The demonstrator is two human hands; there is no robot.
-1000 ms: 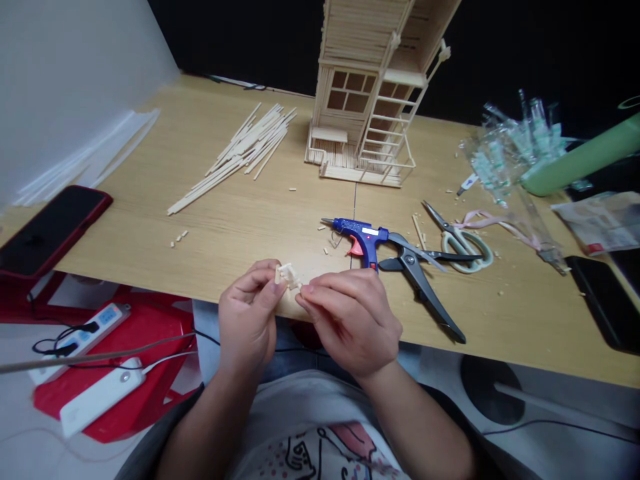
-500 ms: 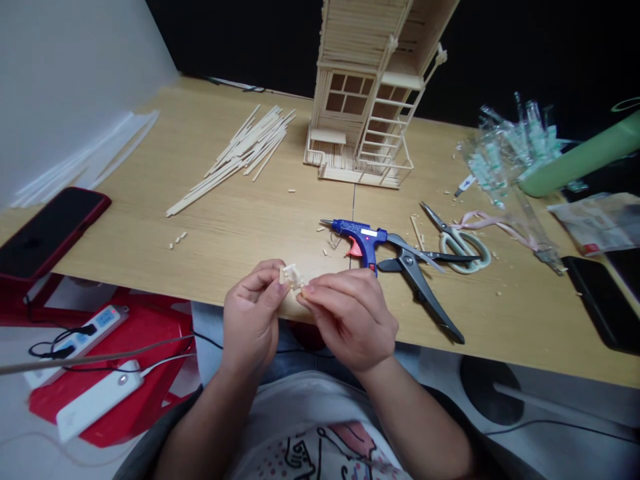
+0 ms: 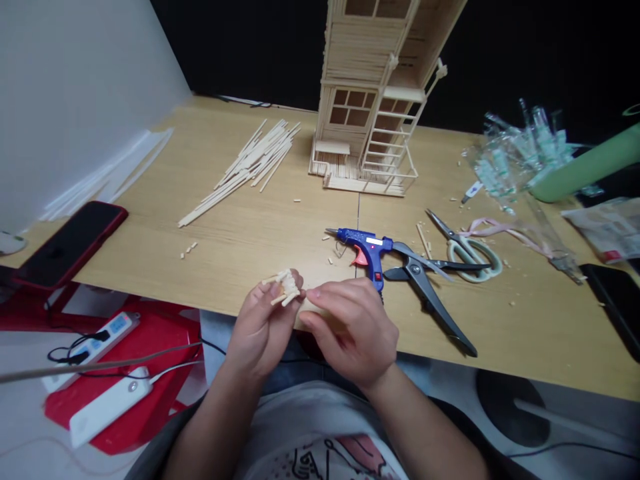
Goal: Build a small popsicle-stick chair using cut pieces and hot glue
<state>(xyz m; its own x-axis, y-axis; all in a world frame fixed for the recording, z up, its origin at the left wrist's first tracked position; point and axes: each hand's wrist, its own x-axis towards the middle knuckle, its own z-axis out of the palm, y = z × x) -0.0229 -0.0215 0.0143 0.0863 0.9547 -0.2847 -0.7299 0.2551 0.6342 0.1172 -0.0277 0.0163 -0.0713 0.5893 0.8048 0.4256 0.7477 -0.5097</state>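
**Tiny Piece in Hand at a Busy Desk**

A person's left hand (image 3: 265, 327) is pinching a small piece (image 3: 287, 288) of pale sticks between thumb and fingers, closed firmly about it, at the near edge of the desk (image 3: 260, 243). The right hand (image 3: 355, 327) is hovering just beside it, partly open, thumb and forefinger parted by a narrow gap with nothing visible between them; whether a fingertip is touching the piece cannot be told.

Beyond the hands, a blue glue gun (image 3: 369, 248) is lying on its side, its nozzle pointing left. Black cutters (image 3: 425, 297) are lying spread just to its right, one handle crossing the loops of the scissors (image 3: 453, 237). Short offcuts (image 3: 189, 249) are dotting the wood.

At the back, a stick house (image 3: 350, 73) is standing upright, a ladder (image 3: 387, 137) leaning along its front, while loose sticks (image 3: 245, 170) are lying heaped to its left. A phone (image 3: 73, 240) in a red case is resting at the far left; below, a power strip (image 3: 113, 333) is lying on a red stool (image 3: 137, 417).
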